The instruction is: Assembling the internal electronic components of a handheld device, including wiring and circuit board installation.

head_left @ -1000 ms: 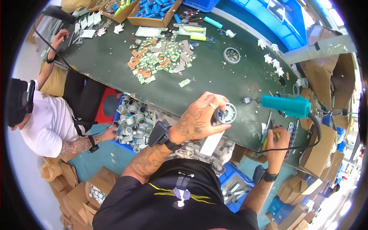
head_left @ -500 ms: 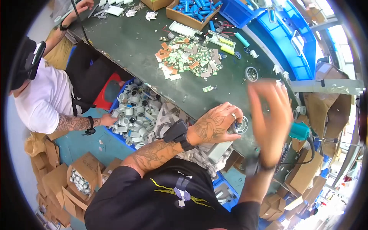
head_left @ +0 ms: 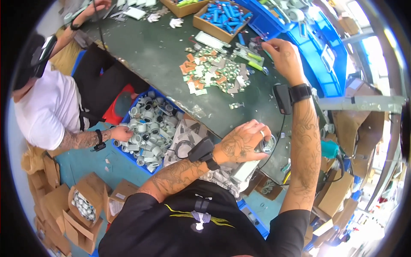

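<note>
A round, pale grey housing [head_left: 268, 144] with an open face sits at the near edge of a dark green workbench [head_left: 145, 47], gripped between the thumb and fingers of the wearer's tattooed left hand [head_left: 243, 143]. A pale rectangular bar [head_left: 245, 171] shows just below that hand; whether it joins the housing cannot be told.

The right hand [head_left: 284, 58] is raised over the far side of the bench, fingers bent, thumb and index fingertips close together near yellow-green cylindrical cells [head_left: 255, 64]. Whether it pinches anything cannot be told. Both wrists wear black strapped devices.

Left of the right hand lies a heap of small green, brown and grey circuit boards [head_left: 216, 70]. Behind it, a cardboard box [head_left: 209, 29] holds blue cylindrical cells. A teal-handled tool [head_left: 329, 149] is at the right.

At left, a co-worker in a white T-shirt [head_left: 43, 105] has one hand [head_left: 122, 133] at a blue bin [head_left: 128, 156] full of pale round housings. Opened cartons [head_left: 87, 235] stand on the blue-green floor [head_left: 107, 156].
</note>
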Motion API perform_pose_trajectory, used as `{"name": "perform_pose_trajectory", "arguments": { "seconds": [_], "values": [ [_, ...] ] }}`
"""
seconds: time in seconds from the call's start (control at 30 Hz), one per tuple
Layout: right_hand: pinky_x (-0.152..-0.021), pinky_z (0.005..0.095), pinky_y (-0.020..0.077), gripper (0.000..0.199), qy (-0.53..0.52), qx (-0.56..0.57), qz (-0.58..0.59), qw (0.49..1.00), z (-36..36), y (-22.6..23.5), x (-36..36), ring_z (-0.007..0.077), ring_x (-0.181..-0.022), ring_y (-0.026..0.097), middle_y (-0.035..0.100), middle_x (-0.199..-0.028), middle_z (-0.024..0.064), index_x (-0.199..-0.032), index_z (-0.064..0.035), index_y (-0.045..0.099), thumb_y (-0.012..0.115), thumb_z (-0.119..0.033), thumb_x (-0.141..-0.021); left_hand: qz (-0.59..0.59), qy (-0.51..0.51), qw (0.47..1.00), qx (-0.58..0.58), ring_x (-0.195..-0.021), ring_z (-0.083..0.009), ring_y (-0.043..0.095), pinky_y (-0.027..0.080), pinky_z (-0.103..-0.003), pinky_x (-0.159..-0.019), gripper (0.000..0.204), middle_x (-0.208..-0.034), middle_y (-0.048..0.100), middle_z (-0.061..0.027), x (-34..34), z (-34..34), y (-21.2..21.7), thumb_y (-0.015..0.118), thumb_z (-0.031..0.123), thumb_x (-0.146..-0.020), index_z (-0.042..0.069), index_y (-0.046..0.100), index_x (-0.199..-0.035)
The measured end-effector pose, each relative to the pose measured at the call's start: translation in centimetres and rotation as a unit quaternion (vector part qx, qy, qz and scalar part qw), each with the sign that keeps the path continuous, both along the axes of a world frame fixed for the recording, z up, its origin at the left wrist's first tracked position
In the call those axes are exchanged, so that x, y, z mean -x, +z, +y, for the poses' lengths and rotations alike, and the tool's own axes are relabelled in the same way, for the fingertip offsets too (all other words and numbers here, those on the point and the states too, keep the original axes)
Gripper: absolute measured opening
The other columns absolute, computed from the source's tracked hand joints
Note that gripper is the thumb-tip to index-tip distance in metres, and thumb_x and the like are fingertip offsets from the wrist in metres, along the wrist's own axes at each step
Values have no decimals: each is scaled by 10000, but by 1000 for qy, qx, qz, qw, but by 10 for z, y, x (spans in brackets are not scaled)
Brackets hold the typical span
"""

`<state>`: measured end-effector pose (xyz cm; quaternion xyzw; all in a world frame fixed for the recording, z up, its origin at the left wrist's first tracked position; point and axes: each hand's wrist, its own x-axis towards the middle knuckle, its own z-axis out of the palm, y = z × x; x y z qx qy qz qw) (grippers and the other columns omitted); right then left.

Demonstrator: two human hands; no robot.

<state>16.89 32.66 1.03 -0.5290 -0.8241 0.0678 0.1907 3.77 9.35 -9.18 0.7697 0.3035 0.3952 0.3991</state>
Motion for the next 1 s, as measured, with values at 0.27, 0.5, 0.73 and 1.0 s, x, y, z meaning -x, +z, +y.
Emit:
{"name": "perform_pose_trajectory", "arguments": {
  "seconds": [0.27, 0.5, 0.73, 1.0],
  "values": [
    [-851, 344, 659, 256, -85, 211, 444, 867, -49, 5, -26, 286, -958, 823, 811, -1162, 202, -1054, 68, 662, 611, -183, -1063, 34, -4, 999, 35, -1214, -335, 623, 545, -477, -1043, 488, -1288, 683, -60, 0, 3, 7, 919, 307, -837, 123, 583, -1140],
    [-936, 414, 633, 189, -21, 198, 674, 712, -124, 10, -52, 348, -1033, 802, 737, -1345, 296, -1118, 30, 618, 547, -146, -1117, -12, 12, 999, 31, -1143, -354, 637, 545, -484, -996, 491, -1161, 659, -82, -3, 2, 9, 917, 282, -820, 109, 604, -1155],
    [-862, 285, 539, 323, -116, 137, 770, 612, -257, 4, -58, 118, -909, 646, 711, -1366, 220, -1204, -78, 544, 732, 74, -991, 32, 15, 999, 29, -1191, -330, 669, 570, -451, -991, 534, -1336, 736, -103, -4, 6, 9, 978, 216, -777, 104, 571, -1105],
    [-725, 275, 617, 442, -236, 111, 685, 681, -329, -33, -73, 173, -941, 776, 763, -1265, 282, -1333, -37, 464, 740, 74, -1006, 35, 4, 999, 34, -1188, -349, 686, 573, -450, -979, 643, -1335, 746, -163, -9, 6, 8, 1015, 107, -712, 118, 526, -1129]
  ]
}}
